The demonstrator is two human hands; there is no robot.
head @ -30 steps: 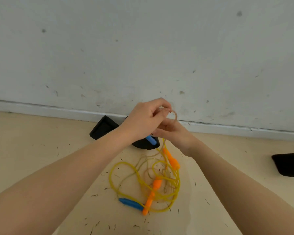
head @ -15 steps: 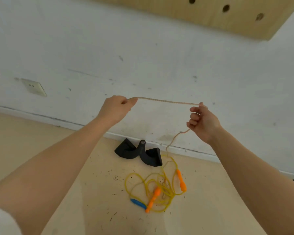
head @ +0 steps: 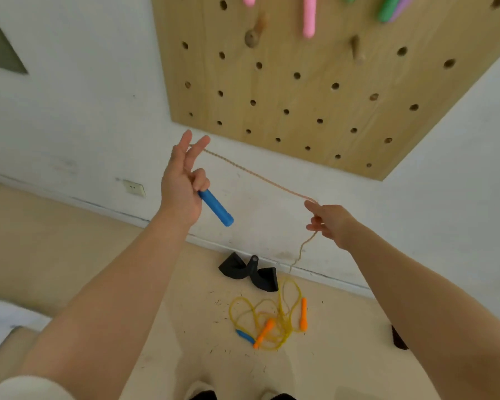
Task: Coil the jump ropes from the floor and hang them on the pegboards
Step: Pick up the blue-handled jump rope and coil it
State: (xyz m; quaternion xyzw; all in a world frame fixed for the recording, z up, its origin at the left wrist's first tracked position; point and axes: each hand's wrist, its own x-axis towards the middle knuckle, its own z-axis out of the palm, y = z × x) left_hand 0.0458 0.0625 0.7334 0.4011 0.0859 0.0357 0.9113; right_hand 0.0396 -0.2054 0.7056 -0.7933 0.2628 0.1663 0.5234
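— What is your left hand (head: 182, 183) doing?

— Your left arm reaches up and forward, palm toward you. The lower fingers curl round a smooth blue cylindrical handle (head: 216, 207), which slants down to the right. Your two upper fingers stand straight, and the braided tan rope (head: 254, 175) starts at their tips.

— And your right hand (head: 329, 223)?

— It sits lower and to the right, arm stretched out, fingers loosely bent with the rope pinched at the fingertips. The rope runs taut between your hands, then drops in a wavy line toward the floor (head: 98, 255).

— Where are the other ropes?

— On the beige floor near the baseboard lies a tangle of glossy yellow rope (head: 243, 308) with two orange handles (head: 303, 314) and a second blue handle (head: 245, 336). Just behind the tangle rests a black angular object (head: 250, 271) against the wall.

— The pegboard?

— The pale wooden pegboard (head: 315, 90) hangs on the white wall above your hands, drilled with round holes. Wooden pegs (head: 254, 31) stick out, and pink handles (head: 309, 15) and a green one (head: 388, 8) hang at its top.
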